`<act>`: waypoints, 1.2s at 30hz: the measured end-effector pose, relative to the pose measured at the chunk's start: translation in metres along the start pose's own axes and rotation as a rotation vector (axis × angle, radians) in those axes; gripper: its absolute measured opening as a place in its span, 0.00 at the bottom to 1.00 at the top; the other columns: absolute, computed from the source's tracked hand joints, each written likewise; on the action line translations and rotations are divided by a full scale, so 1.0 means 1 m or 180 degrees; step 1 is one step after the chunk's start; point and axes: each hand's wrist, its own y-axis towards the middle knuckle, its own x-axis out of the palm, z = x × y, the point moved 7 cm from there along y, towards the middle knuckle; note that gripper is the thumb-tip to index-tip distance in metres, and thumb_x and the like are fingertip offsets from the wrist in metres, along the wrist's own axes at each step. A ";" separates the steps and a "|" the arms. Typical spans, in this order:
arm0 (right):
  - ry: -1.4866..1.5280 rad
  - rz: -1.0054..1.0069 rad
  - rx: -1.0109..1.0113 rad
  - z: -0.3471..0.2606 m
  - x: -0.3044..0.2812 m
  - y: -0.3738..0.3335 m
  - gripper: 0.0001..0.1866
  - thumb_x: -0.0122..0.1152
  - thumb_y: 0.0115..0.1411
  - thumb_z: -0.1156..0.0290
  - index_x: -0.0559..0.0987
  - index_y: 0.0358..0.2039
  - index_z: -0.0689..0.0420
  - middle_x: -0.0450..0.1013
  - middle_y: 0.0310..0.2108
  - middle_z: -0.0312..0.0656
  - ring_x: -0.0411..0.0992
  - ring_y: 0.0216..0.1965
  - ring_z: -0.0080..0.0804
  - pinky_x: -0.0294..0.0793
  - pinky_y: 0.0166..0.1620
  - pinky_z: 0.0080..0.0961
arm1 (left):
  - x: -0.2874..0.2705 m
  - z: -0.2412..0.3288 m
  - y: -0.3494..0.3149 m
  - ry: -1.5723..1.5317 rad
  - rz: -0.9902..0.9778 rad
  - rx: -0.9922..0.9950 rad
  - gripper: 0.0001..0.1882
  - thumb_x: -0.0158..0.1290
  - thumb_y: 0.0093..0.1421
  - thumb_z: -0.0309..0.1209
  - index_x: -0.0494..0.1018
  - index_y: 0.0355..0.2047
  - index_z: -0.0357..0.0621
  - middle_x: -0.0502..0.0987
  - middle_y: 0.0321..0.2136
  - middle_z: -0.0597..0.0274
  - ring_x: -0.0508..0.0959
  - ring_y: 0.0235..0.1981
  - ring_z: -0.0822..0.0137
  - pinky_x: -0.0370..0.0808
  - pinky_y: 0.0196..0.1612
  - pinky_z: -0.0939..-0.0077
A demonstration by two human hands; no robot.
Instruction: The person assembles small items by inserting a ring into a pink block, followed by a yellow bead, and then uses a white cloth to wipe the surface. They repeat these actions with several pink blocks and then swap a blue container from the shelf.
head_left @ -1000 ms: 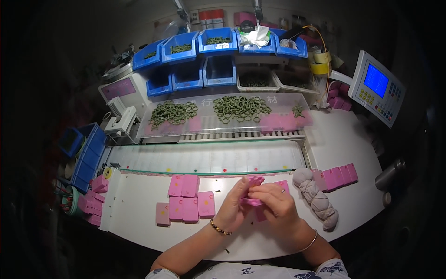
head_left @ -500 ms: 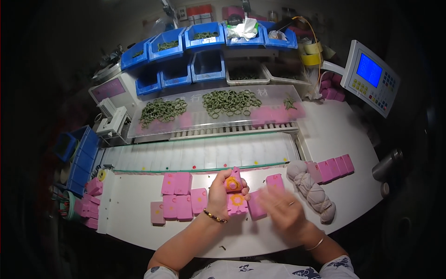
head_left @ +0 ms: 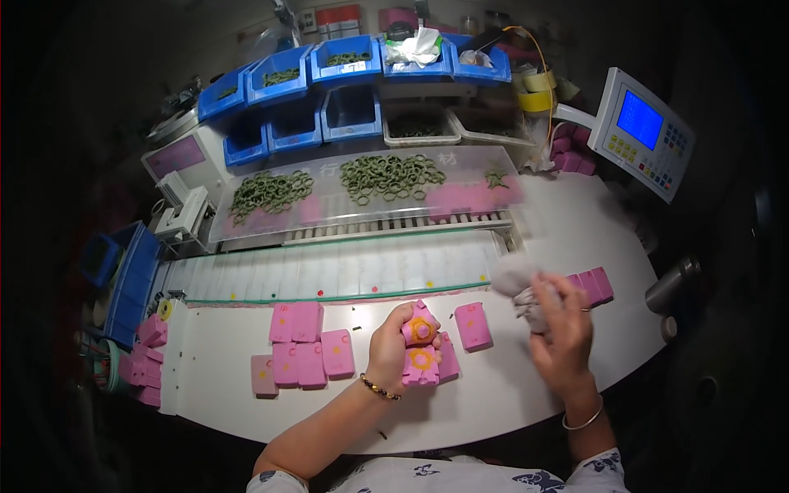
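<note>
My left hand (head_left: pixel 389 349) is closed around a pink rubber mould (head_left: pixel 422 364), which is spread open. Two faces show, each with an orange-yellow ring-shaped mark. Behind it, partly hidden, lies another pink block (head_left: pixel 449 361). To the right, my right hand (head_left: pixel 562 333) grips a greyish-white cloth bundle (head_left: pixel 526 306) and holds it up over the table. The bundle is smeared by motion. One more pink block (head_left: pixel 472 326) lies between my hands.
Several pink blocks (head_left: pixel 297 322) lie left of my hands, with a row (head_left: pixel 590 285) at the right. A clear shelf (head_left: pixel 320 205) bears heaps of green rings (head_left: pixel 393 177). Blue bins (head_left: pixel 345 62) stand behind. A control panel (head_left: pixel 645 131) stands far right.
My right hand has moved right from beside the mould and taken hold of the cloth bundle, lifting it. My left hand keeps the mould, whose upper part is now spread wider. The view has shifted slightly.
</note>
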 end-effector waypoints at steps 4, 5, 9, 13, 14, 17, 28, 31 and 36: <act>0.0722 0.0881 -0.0714 -0.046 -0.011 0.005 0.25 0.64 0.44 0.80 0.81 0.47 0.55 0.72 0.53 0.50 0.74 0.38 0.37 0.73 0.44 0.31 | 0.009 0.017 -0.008 0.0370 0.0009 0.0522 0.14 0.40 0.66 0.34 0.70 0.33 0.36 0.72 0.31 0.57 0.74 0.31 0.66 0.75 0.32 0.69; 0.0228 0.0112 -0.1323 -0.067 0.000 0.005 0.21 0.63 0.46 0.74 0.82 0.45 0.54 0.74 0.52 0.48 0.76 0.33 0.31 0.72 0.37 0.24 | 0.018 0.033 -0.013 0.0947 -0.0039 0.1256 0.12 0.40 0.66 0.32 0.69 0.35 0.36 0.71 0.35 0.59 0.73 0.34 0.69 0.74 0.36 0.74; 0.0031 -0.0258 -0.1684 -0.071 0.016 -0.007 0.20 0.60 0.50 0.71 0.82 0.46 0.52 0.74 0.53 0.48 0.76 0.35 0.31 0.66 0.33 0.20 | 0.013 0.025 -0.013 0.1197 -0.0216 0.1576 0.09 0.38 0.65 0.27 0.68 0.38 0.37 0.69 0.37 0.62 0.69 0.39 0.76 0.68 0.43 0.82; -0.0032 0.0666 -0.1304 -0.070 -0.017 0.007 0.19 0.58 0.53 0.71 0.81 0.47 0.51 0.72 0.56 0.46 0.75 0.37 0.31 0.66 0.33 0.21 | 0.004 0.031 -0.012 0.0460 0.0141 0.0951 0.09 0.36 0.66 0.27 0.66 0.40 0.37 0.69 0.39 0.60 0.73 0.36 0.72 0.71 0.41 0.79; -0.0064 0.0804 -0.1257 -0.075 -0.019 0.006 0.19 0.57 0.55 0.71 0.81 0.48 0.51 0.72 0.56 0.42 0.74 0.37 0.30 0.65 0.33 0.21 | 0.002 0.035 -0.013 0.0396 0.0223 0.1104 0.09 0.36 0.66 0.28 0.65 0.41 0.38 0.69 0.40 0.60 0.74 0.35 0.69 0.73 0.41 0.78; -0.0097 -0.0275 -0.1644 -0.092 0.028 -0.014 0.19 0.58 0.55 0.71 0.80 0.49 0.51 0.72 0.56 0.40 0.74 0.35 0.29 0.65 0.33 0.22 | 0.031 0.049 -0.023 0.1051 -0.0162 0.1863 0.09 0.37 0.67 0.29 0.65 0.41 0.39 0.69 0.40 0.60 0.74 0.35 0.70 0.72 0.42 0.78; 0.0274 -0.0149 -0.1479 -0.098 0.019 -0.010 0.20 0.60 0.52 0.72 0.81 0.48 0.51 0.74 0.54 0.41 0.72 0.30 0.27 0.64 0.32 0.21 | 0.020 0.058 -0.032 0.0686 0.0085 0.1975 0.12 0.36 0.68 0.35 0.61 0.47 0.42 0.72 0.29 0.58 0.73 0.30 0.71 0.74 0.35 0.79; 0.0366 -0.0577 -0.1580 -0.094 0.029 -0.010 0.24 0.61 0.51 0.71 0.78 0.51 0.52 0.73 0.55 0.40 0.70 0.27 0.25 0.65 0.33 0.21 | 0.014 0.054 -0.039 0.0882 0.0043 0.2210 0.15 0.37 0.71 0.40 0.62 0.46 0.41 0.72 0.30 0.59 0.72 0.31 0.73 0.72 0.37 0.80; 0.0494 0.0183 -0.1270 -0.080 -0.004 0.006 0.23 0.64 0.47 0.70 0.81 0.47 0.52 0.74 0.53 0.39 0.73 0.28 0.27 0.66 0.34 0.20 | 0.010 0.065 -0.044 0.0994 0.0282 0.2694 0.17 0.38 0.72 0.45 0.62 0.43 0.42 0.72 0.31 0.58 0.73 0.29 0.73 0.73 0.35 0.80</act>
